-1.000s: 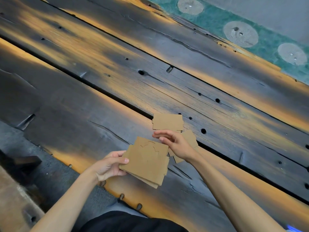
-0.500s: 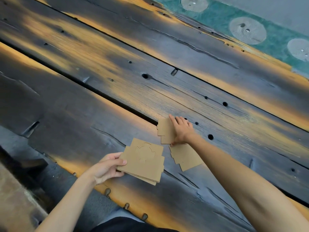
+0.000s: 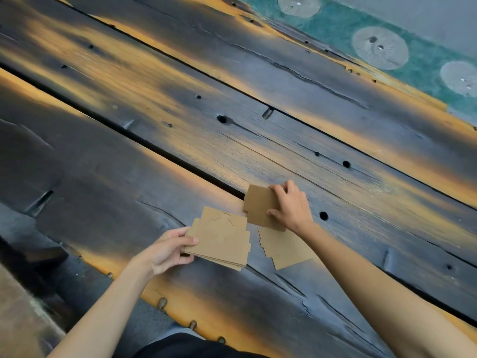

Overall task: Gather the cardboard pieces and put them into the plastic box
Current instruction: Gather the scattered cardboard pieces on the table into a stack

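My left hand (image 3: 166, 251) holds a stack of brown cardboard pieces (image 3: 222, 239) by its left edge, just above the wooden table (image 3: 154, 120). The top piece has a curved cut line in it. My right hand (image 3: 291, 206) grips a single cardboard piece (image 3: 258, 205) between thumb and fingers, right of the stack and raised at its near edge. Another notched cardboard piece (image 3: 284, 249) lies flat on the table below my right wrist, partly under my forearm. No plastic box is in view.
The table is made of dark, charred-looking planks with orange streaks, long gaps between boards and several round holes, one of them (image 3: 323, 216) close to my right hand. A teal mat (image 3: 335, 29) with pale round patches runs along the far edge. The near edge has small metal studs (image 3: 162, 303).
My right hand reached from beside the stack up to the far cardboard piece, pressed on it, and now has closed its fingers around it. The left hand's stack has stayed about where it was.
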Demonstrator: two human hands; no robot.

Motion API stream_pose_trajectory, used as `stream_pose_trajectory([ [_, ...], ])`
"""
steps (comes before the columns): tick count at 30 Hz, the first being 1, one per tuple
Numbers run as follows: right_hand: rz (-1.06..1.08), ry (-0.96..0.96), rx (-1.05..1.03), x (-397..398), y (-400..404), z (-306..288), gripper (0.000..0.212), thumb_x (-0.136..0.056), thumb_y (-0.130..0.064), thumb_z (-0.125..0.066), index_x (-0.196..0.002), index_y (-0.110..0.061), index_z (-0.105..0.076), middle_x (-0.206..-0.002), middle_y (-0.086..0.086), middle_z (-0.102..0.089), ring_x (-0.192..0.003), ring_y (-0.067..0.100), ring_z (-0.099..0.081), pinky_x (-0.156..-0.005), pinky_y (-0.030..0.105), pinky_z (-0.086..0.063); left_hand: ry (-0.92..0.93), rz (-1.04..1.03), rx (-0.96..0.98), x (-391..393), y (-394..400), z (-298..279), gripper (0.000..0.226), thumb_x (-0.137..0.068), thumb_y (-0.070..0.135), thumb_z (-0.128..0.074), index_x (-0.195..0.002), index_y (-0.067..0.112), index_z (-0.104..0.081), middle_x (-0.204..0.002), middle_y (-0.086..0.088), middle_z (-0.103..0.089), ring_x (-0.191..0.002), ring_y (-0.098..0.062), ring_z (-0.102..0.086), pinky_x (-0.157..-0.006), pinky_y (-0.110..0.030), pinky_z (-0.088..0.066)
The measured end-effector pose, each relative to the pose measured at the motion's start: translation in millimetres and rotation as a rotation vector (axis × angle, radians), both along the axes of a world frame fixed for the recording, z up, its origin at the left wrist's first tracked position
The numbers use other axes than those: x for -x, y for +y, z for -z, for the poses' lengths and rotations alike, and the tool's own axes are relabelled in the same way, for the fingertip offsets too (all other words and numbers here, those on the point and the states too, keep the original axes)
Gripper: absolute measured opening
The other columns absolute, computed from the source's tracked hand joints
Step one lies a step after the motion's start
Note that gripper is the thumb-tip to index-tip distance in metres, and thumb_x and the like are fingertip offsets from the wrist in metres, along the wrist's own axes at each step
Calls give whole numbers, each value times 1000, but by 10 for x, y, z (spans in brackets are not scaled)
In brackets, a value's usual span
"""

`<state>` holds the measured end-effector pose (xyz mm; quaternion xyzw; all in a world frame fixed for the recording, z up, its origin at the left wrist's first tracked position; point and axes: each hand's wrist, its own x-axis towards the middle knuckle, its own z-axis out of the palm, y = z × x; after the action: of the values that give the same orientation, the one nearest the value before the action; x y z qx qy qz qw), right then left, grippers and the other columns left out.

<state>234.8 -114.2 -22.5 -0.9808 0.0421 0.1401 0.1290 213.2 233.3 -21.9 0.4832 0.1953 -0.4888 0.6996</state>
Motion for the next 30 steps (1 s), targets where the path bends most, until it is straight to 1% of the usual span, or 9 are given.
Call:
stream_pose_trajectory([
  [4,-12,-44,-114,185,-69,-221,41,-94,-29,-68,-134,-30,-58,-113,-2,-54,-96,23,-59,-67,32,-47,18,-36,15,-35,-78,-18,46,-79,4,-71,-124,5,-67,-105,-14,-69,-83,-18,-63,-62,-28,-53],
  [9,36,-302,-200,495,9,-512,33,-96,-22,-67,-126,-35,-70,-102,-13,-68,-85,12,-65,-55,29,-51,43,-86,42,19,-209,-48,40,-80,1,-68,-118,9,-63,-105,-14,-71,-82,-20,-65,-61,-29,-53],
  [10,44,-362,-231,565,73,-558,36,-95,-18,-67,-127,-35,-70,-104,-13,-69,-86,11,-66,-57,29,-53,38,-89,45,39,-239,-59,38,-80,0,-68,-116,11,-63,-102,-13,-72,-81,-19,-67,-62,-30,-53],
  [12,12,-446,-275,708,253,-618,46,-92,-6,-67,-130,-32,-70,-115,-6,-71,-99,14,-65,-76,33,-55,20,-88,50,92,-329,-104,37,-79,1,-70,-114,12,-63,-100,-12,-71,-80,-19,-69,-63,-31,-55],
  [14,-22,-490,-291,849,460,-653,53,-87,1,-67,-130,-30,-70,-127,4,-69,-110,23,-63,-91,38,-50,-11,-85,58,169,-458,-169,37,-77,2,-71,-112,13,-64,-98,-14,-69,-80,-20,-69,-65,-32,-56],
  [19,-64,-438,-233,1155,860,-698,53,-86,-9,-71,-133,-34,-67,-140,11,-62,-128,33,-58,-94,44,-51,-111,-147,127,329,-706,-333,49,-80,6,-76,-127,9,-62,-111,-15,-72,-96,-26,-71,-79,-37,-59],
  [22,-19,-415,-199,1274,968,-700,56,-86,-12,-75,-135,-36,-65,-143,10,-60,-132,34,-56,-104,53,-46,-151,-190,190,370,-741,-406,54,-84,6,-73,-135,4,-56,-121,-17,-71,-105,-26,-70,-83,-35,-59],
  [26,49,-330,-220,1357,1008,-726,57,-90,-17,-66,-140,-43,-58,-148,5,-56,-136,30,-51,-111,56,-36,-192,-155,241,418,-703,-438,55,-87,2,-71,-139,3,-53,-137,-21,-63,-126,-35,-61,-98,-41,-55],
  [30,26,-206,-296,1404,979,-753,58,-94,-19,-53,-146,-46,-49,-155,3,-46,-143,26,-40,-115,53,-30,-190,-152,261,438,-665,-439,55,-86,-1,-72,-138,1,-54,-137,-26,-61,-126,-37,-61,-98,-41,-56],
])
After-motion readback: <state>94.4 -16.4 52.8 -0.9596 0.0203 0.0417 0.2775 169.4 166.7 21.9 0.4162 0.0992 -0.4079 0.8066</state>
